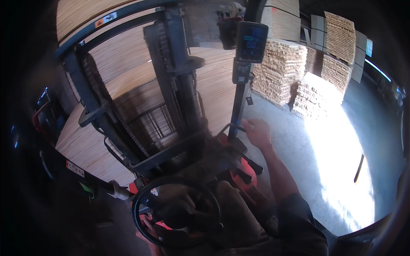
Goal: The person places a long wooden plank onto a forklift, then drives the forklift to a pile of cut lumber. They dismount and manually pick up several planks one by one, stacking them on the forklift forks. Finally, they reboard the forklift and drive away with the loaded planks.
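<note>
I sit at the controls of a forklift, behind a black steering wheel (217,200). At the wheel's lower left, my left hand (147,225) is closed at the rim, partly hidden by it and dim in shadow. My right arm reaches forward past the control levers (244,174). Its hand (257,133) is curled closed at the end of a bent metal bar (230,125) beside the right post. A dark mast (168,64) with chains rises in front of me. Beyond it stand large stacks of pale wooden sheets (213,85).
A display (252,42) is fixed to the right post. Stacks of rough-edged boards (279,70) stand at the far right, with a lower sunlit stack (314,96) beside them. Bright light falls across the concrete floor (299,158). The left side is very dark.
</note>
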